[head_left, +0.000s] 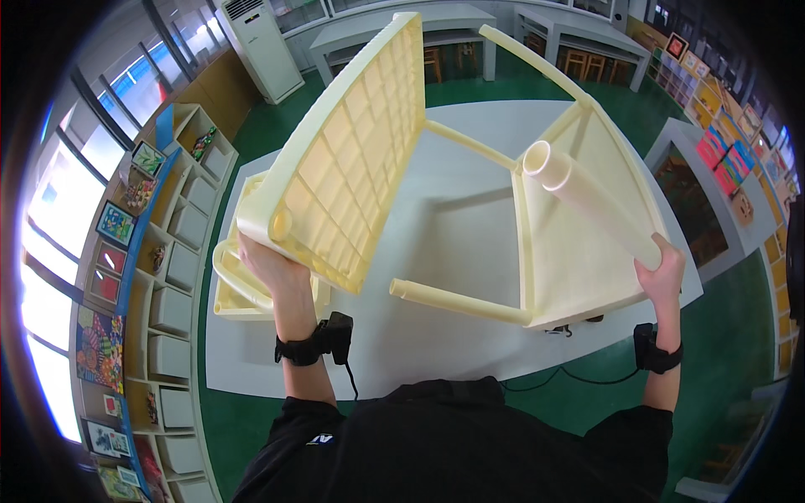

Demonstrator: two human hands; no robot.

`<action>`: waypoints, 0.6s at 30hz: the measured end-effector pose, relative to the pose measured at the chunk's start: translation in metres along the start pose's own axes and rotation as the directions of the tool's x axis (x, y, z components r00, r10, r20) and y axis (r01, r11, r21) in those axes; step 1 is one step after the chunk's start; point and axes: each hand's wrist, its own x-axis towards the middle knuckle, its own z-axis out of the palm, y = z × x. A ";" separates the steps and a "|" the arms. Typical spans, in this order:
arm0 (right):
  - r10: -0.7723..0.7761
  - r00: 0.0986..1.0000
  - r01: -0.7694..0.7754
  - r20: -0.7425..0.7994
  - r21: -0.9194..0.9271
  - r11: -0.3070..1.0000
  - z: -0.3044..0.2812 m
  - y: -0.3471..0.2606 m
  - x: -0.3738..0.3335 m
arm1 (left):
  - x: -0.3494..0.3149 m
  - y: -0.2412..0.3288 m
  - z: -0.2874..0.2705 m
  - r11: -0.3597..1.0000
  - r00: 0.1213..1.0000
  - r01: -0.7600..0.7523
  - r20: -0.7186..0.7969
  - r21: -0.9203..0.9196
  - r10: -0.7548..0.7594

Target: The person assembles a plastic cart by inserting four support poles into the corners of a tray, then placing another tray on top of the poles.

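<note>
My left hand (272, 270) is closed on the lower corner of a cream plastic panel (352, 159), holding it tilted on edge with its ribbed grid side facing right. My right hand (662, 270) is wrapped around the base of a thick cream plastic tube (597, 201). That tube sticks out from the corner of a second cream panel (579, 260), which is tipped up and has several tube legs. One leg (461, 303) points left, low over the table. Behind my left hand, more cream plastic parts (243, 306), one a curved loop, rest on the table, partly hidden.
The pieces are over a white table (402, 352) with angled edges. Along the left wall runs a low shelf (172, 285) with white bins and framed pictures. Grey tables (402, 33) stand at the back, beside a white floor-standing unit (260, 46). A cable (579, 377) trails from my right wristband.
</note>
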 end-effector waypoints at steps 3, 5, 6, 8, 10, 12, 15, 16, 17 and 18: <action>-0.007 1.000 0.007 0.006 -0.013 1.000 0.001 0.000 0.001 | -0.004 -0.001 0.001 0.999 1.000 0.012 0.027 0.036 -0.013; -0.004 1.000 0.005 0.028 -0.017 1.000 0.002 -0.003 0.002 | -0.005 -0.002 -0.002 1.000 0.998 0.019 0.053 0.024 -0.021; -0.020 0.999 0.021 0.025 -0.012 1.000 0.002 -0.007 0.004 | -0.005 -0.002 -0.004 1.000 0.996 0.025 0.081 0.013 -0.026; -0.038 0.999 0.038 0.023 -0.009 0.999 0.003 -0.009 0.005 | -0.005 -0.006 -0.008 0.999 0.996 0.030 0.084 0.009 -0.031; -0.040 0.999 0.041 0.033 -0.029 0.999 0.004 -0.008 0.004 | -0.005 -0.007 -0.011 0.999 0.995 0.035 0.088 0.005 -0.035; -0.048 0.998 0.050 0.036 -0.034 0.998 0.006 -0.011 0.005 | -0.008 -0.008 -0.011 0.998 0.992 0.054 0.110 0.027 -0.057; -0.057 0.997 0.059 0.045 -0.045 0.997 0.008 -0.019 0.008 | -0.011 -0.014 -0.013 0.998 0.990 0.033 0.138 0.062 -0.041; -0.056 0.997 0.059 0.048 -0.051 0.997 0.009 -0.022 0.009 | -0.011 -0.016 -0.013 0.997 0.990 0.037 0.134 0.064 -0.045; -0.056 0.997 0.059 0.053 -0.053 0.997 0.011 -0.026 0.009 | -0.011 -0.018 -0.012 0.996 0.992 0.052 0.114 0.066 -0.059; -0.079 0.995 0.082 0.057 -0.062 0.995 0.013 -0.031 0.011 | -0.012 -0.018 -0.012 0.996 0.993 0.060 0.094 0.069 -0.067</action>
